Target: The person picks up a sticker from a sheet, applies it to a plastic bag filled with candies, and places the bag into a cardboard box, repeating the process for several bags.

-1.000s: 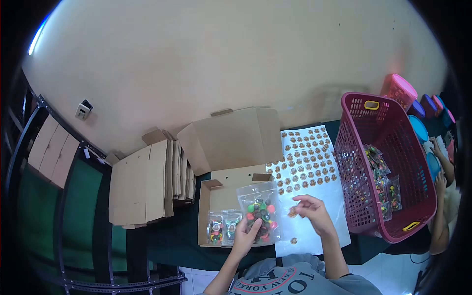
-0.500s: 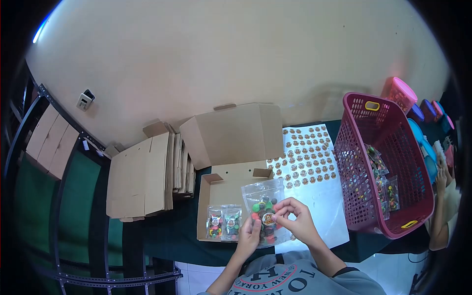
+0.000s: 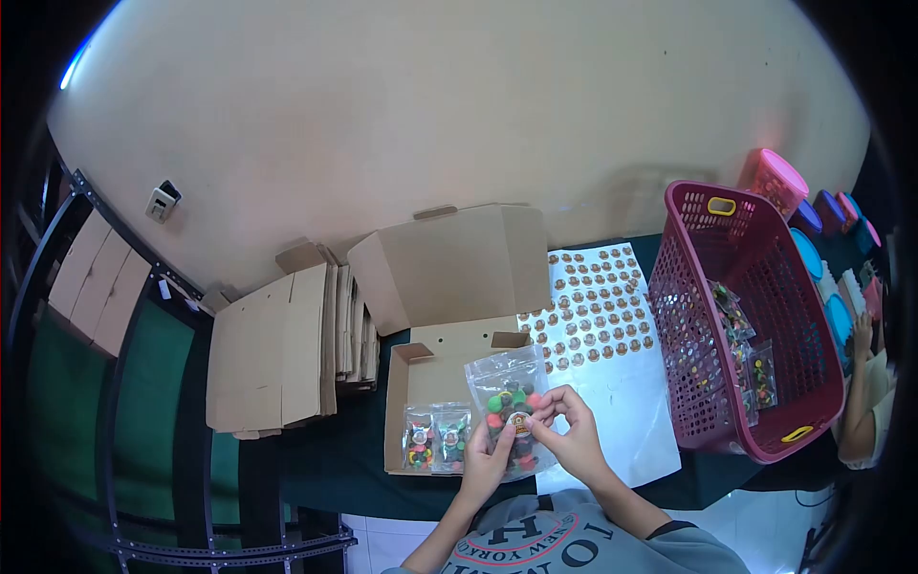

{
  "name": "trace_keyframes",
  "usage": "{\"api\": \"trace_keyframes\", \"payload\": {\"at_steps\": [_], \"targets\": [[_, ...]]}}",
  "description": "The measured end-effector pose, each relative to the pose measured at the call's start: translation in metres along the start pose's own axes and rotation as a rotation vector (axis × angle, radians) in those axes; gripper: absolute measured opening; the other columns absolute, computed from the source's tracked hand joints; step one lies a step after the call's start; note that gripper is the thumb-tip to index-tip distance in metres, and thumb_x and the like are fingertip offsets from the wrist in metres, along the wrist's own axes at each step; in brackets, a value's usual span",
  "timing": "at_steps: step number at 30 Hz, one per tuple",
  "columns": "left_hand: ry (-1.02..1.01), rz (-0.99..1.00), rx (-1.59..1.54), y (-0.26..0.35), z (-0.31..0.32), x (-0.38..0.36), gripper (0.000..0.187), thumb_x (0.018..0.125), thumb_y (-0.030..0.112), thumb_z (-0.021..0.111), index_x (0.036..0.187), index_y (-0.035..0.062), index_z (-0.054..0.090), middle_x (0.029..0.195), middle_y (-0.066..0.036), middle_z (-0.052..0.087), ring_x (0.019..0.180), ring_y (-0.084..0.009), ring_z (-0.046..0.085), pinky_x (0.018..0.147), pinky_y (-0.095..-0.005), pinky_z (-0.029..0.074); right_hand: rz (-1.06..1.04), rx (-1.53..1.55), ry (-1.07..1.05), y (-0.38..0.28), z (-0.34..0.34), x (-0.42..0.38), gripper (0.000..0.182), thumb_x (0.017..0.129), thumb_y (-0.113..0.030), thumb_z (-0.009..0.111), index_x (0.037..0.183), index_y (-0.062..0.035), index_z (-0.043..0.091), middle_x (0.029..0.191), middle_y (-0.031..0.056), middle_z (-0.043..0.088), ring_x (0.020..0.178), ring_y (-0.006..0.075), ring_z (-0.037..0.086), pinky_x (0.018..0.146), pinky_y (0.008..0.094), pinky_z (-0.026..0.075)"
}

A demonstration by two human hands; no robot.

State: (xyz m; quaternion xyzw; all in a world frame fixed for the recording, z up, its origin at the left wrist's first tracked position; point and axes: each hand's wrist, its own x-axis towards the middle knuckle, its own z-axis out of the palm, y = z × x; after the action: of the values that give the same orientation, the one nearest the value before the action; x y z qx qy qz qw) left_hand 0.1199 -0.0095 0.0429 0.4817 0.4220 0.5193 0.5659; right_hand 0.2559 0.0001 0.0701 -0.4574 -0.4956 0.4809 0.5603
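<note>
Head view: the left hand (image 3: 486,463), half-curled, grips a clear plastic pouch of colourful balls (image 3: 507,383) over the near right corner of the brown cardboard box (image 3: 430,375); the right hand (image 3: 572,444), pinched, touches the pouch's round brown sticker (image 3: 517,423).

The clear plastic pouch (image 3: 505,371) shows green, pinkish-red and near-black round pieces (image 3: 494,405) and a round brown-and-white sticker (image 3: 517,424). Rows of brown discs pattern the silvery-white paper sheet (image 3: 622,407); the perforated plastic basket (image 3: 696,335) is maroon with yellow grips (image 3: 721,206).

Glossy clear plastic bag (image 3: 497,371), matt brown cardboard box (image 3: 457,258)
</note>
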Motion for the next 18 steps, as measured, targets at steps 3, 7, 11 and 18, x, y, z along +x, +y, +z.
{"api": "trace_keyframes", "payload": {"at_steps": [3, 7, 11, 18], "targets": [[-0.016, -0.014, -0.019, -0.001, 0.000, 0.002, 0.028, 0.088, 0.016, 0.049, 0.108, -0.0033, 0.047, 0.100, -0.007, 0.056, 0.087, -0.0086, 0.052, 0.074, -0.0219, 0.043, -0.029, -0.022, 0.022, -0.001, 0.001, 0.000, 0.020, 0.071, -0.003, 0.064, 0.084, 0.0000, 0.049, 0.069, 0.0035, 0.057, 0.062, 0.0055, 0.051, 0.057, 0.0185, 0.042], [-0.012, 0.001, -0.015, 0.001, 0.000, 0.002, 0.028, 0.088, 0.015, 0.049, 0.108, -0.0034, 0.047, 0.100, -0.007, 0.056, 0.088, -0.0091, 0.053, 0.075, -0.0223, 0.043, -0.048, -0.080, 0.048, -0.003, 0.004, -0.002, 0.021, 0.070, -0.004, 0.065, 0.083, -0.0022, 0.049, 0.069, 0.0022, 0.058, 0.060, 0.0056, 0.051, 0.062, 0.0208, 0.041], [-0.003, 0.009, 0.013, 0.004, -0.003, 0.001, 0.028, 0.088, 0.015, 0.049, 0.109, -0.0035, 0.047, 0.100, -0.007, 0.056, 0.088, -0.0093, 0.053, 0.075, -0.0226, 0.043, -0.146, -0.362, 0.082, -0.009, 0.008, -0.007, 0.022, 0.068, -0.007, 0.066, 0.082, -0.0057, 0.050, 0.070, -0.0013, 0.058, 0.058, 0.0070, 0.049, 0.071, 0.0242, 0.036], [-0.004, -0.034, 0.042, 0.007, -0.008, 0.000, 0.029, 0.088, 0.015, 0.049, 0.109, -0.0035, 0.047, 0.098, -0.007, 0.056, 0.085, -0.0088, 0.053, 0.073, -0.0218, 0.044, -0.127, -0.164, 0.135, 0.001, 0.001, -0.003, 0.024, 0.070, -0.007, 0.066, 0.087, -0.0037, 0.050, 0.070, 0.0002, 0.053, 0.062, 0.0071, 0.045, 0.064, 0.0220, 0.036]]}}
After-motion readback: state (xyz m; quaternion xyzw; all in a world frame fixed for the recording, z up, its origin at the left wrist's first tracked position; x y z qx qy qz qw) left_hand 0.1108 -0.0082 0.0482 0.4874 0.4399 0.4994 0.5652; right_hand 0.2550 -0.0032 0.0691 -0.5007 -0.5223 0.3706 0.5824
